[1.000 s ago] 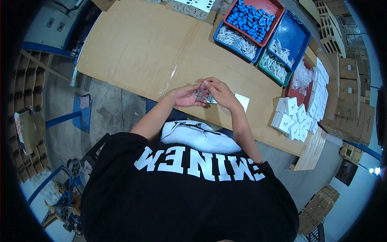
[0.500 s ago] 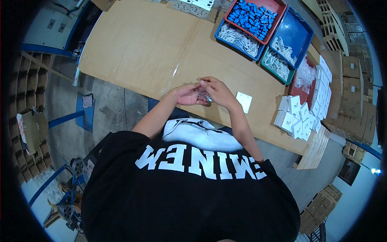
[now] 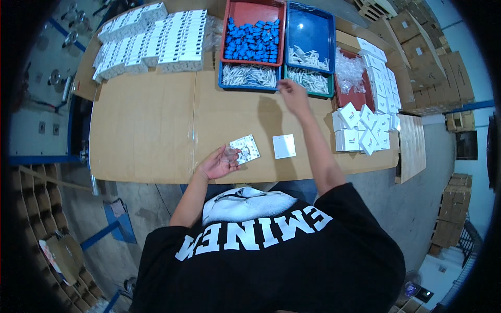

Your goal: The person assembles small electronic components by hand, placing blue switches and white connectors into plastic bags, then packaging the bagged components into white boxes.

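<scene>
My left hand (image 3: 218, 164) is palm up near the table's front edge, its fingers curled around what looks like a small clear plastic bag (image 3: 229, 154). Touching its fingertips is a white square panel (image 3: 249, 149) with fittings showing on its upper side. A plain white square plate (image 3: 284, 146) lies flat farther right. My right hand (image 3: 293, 96) is stretched forward to the near right corner of a blue tray (image 3: 225, 85) of slim white pieces. Its fingers are bunched together; anything between them is too small to make out.
A red tray (image 3: 228, 56) of blue clips sits over the blue one. Beside it, another blue tray (image 3: 311, 31) rests over a green tray (image 3: 330, 93) of white pieces. Stacked white boxes (image 3: 180, 39) stand back left, more white boxes (image 3: 348, 140) right, near a red tray (image 3: 356, 100) of clear bags.
My hands, together near the table's front edge before, have parted. The right has reached forward to the trays. The panel with fittings now shows beside my left hand. The view has turned.
</scene>
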Demonstrator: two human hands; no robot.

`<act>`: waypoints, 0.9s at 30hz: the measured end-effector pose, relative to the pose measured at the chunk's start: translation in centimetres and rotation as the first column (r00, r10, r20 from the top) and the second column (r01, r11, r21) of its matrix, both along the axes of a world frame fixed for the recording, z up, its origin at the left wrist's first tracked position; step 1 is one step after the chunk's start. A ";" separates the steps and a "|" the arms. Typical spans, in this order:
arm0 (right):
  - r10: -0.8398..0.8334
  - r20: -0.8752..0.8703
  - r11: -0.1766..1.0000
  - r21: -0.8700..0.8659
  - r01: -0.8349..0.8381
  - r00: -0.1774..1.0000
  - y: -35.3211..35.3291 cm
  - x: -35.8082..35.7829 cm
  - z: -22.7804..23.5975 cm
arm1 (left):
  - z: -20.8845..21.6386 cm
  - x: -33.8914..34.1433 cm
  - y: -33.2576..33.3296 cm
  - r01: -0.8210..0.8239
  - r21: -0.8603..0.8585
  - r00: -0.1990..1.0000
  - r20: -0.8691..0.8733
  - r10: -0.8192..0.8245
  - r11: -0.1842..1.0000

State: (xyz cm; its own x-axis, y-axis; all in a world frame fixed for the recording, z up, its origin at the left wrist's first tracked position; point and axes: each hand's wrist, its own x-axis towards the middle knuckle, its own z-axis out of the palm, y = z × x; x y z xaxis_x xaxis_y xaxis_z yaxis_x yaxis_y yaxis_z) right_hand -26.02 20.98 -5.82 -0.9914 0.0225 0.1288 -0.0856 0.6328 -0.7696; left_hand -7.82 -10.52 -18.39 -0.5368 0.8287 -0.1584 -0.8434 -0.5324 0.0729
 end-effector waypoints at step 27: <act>-0.198 0.017 0.933 -0.303 0.194 0.980 11.9 -11.0 -2.4 | -1.1 0.1 -0.4 -0.012 -0.057 0.994 0.107 0.018 0.998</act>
State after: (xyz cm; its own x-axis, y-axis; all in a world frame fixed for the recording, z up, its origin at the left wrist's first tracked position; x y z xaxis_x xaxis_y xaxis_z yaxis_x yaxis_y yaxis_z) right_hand -37.01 32.85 -8.19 -0.9615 0.2564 0.0988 0.0051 0.3761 -0.9266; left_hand -7.73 -10.93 -19.45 -0.5264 0.8088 -0.2621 -0.8399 -0.5427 0.0122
